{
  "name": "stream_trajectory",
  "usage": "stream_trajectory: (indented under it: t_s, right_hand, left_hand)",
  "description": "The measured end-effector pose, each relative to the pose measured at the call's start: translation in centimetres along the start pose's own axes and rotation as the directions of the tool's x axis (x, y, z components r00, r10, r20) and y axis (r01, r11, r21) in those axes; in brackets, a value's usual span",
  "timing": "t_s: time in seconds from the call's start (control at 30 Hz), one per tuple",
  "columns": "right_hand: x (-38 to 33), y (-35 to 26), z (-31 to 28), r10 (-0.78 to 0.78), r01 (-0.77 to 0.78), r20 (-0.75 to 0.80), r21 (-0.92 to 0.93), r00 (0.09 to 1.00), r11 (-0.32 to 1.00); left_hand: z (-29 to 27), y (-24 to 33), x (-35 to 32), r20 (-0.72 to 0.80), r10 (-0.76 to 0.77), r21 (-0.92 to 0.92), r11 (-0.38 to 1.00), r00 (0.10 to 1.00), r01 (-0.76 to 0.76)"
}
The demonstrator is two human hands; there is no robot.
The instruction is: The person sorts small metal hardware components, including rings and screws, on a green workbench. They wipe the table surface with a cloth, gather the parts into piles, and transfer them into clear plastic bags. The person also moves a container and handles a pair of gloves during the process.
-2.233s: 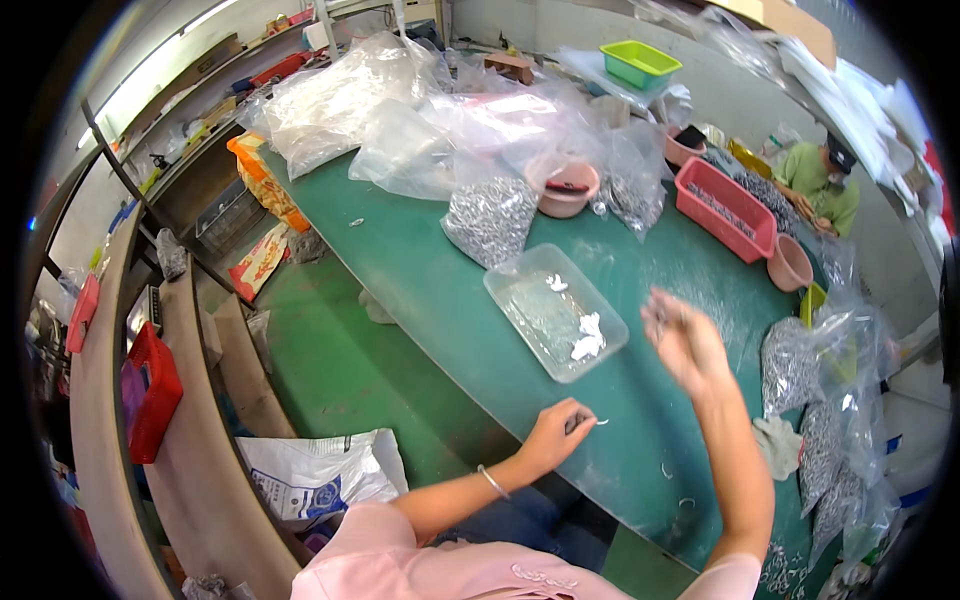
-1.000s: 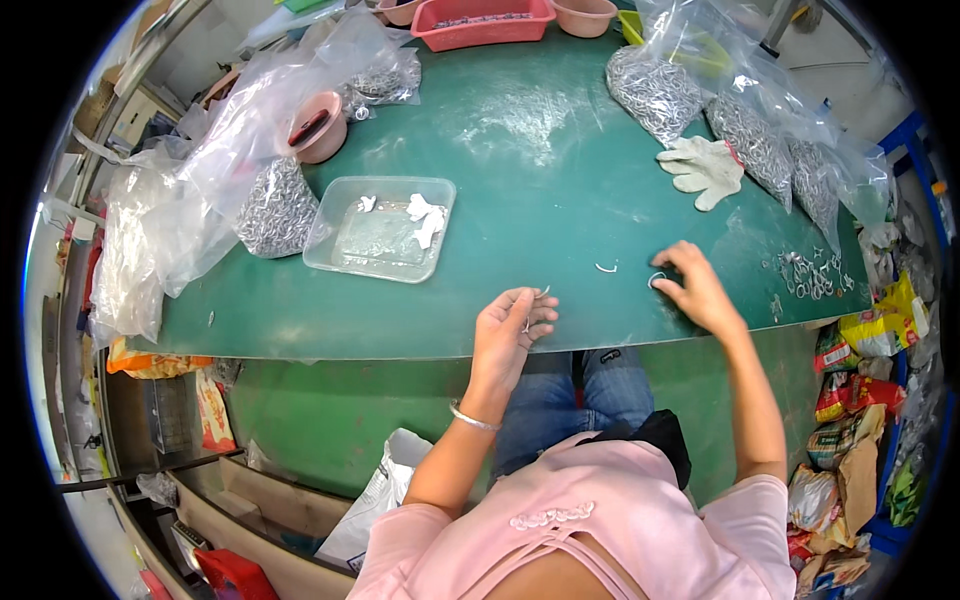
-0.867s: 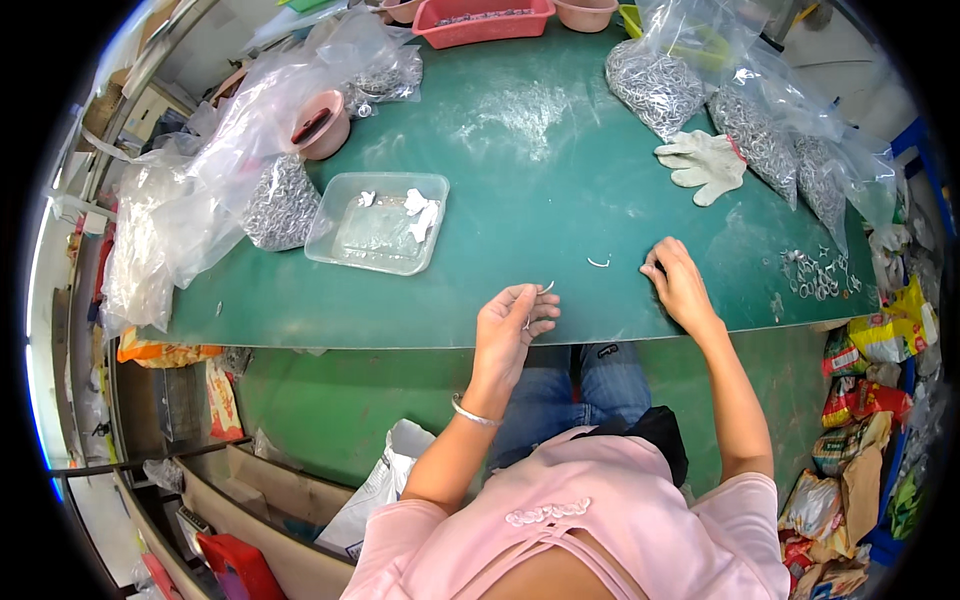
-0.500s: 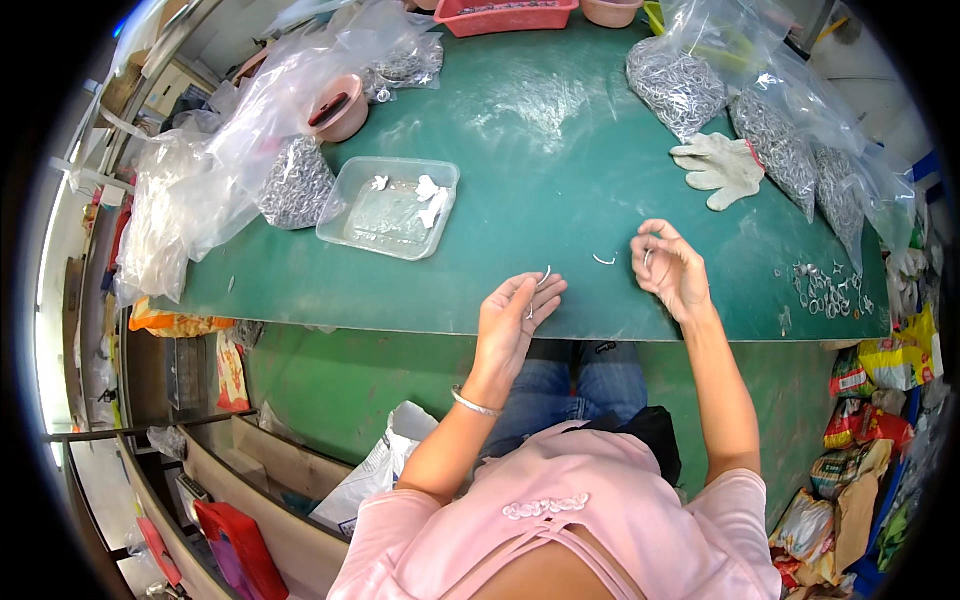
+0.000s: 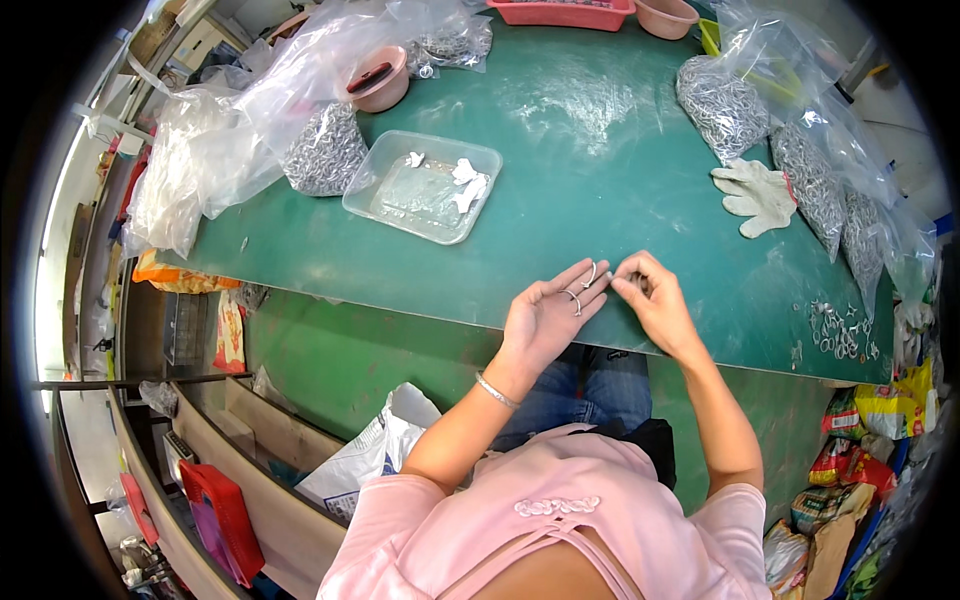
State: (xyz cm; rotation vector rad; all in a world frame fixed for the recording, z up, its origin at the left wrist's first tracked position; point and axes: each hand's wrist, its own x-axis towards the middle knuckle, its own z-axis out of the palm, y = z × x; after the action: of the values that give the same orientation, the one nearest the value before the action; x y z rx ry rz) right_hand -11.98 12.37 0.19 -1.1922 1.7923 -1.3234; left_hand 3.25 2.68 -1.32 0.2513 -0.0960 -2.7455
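My left hand (image 5: pixel 555 312) is palm up over the table's near edge, fingers stretched out. Across its fingers lie small curved metal pieces (image 5: pixel 571 298), silvery and hook-like. My right hand (image 5: pixel 650 300) is at the left fingertips, thumb and forefinger closed in a pinch. Only a small pale end of what seems to be another curved piece (image 5: pixel 611 275) shows there; the fingers hide the rest. A clear plastic tray (image 5: pixel 425 222) with a few white scraps stands left of my hands.
The green table (image 5: pixel 580 190) carries clear bags of metal parts at left (image 5: pixel 325 150) and right (image 5: pixel 722 105). A white glove (image 5: pixel 755 197) lies beside the right bags. Loose metal rings (image 5: pixel 840 332) are near the right corner. A pink bowl (image 5: pixel 380 90) and red tray (image 5: pixel 565 14) stand farther back.
My hands have come together, the right moving in to the left fingertips. My left palm has opened flatter. The curved piece that lay on the table no longer shows there. The view has shifted.
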Motion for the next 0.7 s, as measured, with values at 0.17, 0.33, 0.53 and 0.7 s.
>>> stream_trajectory:
  t_s: [0.17, 0.33, 0.53, 0.7]
  right_hand:
    - [-0.3, -3.8, 0.7, -0.068, 0.062, -0.022, -0.228, 0.997, 0.972]
    - [-0.4, -3.6, 0.3, -0.184, 0.193, 0.059, -0.379, 0.981, 0.905]
    - [-0.4, -3.8, 0.2, -0.222, 0.264, 0.144, -0.570, 0.964, 0.778]
    - [0.2, -3.4, -0.6, -0.256, 0.254, 0.042, -0.347, 0.966, 0.903]
  left_hand:
    - [0.7, -0.6, 0.4, -0.056, -0.074, -0.140, 0.988, 0.996, 0.066]
    - [1.2, -0.7, 0.3, -0.053, -0.066, -0.063, 0.996, 0.996, 0.063]
    - [0.7, -0.2, 0.0, -0.004, -0.143, -0.008, 0.990, 0.990, 0.143]
    - [0.3, 0.2, 0.2, -0.018, -0.165, 0.167, 0.972, 0.986, 0.166]
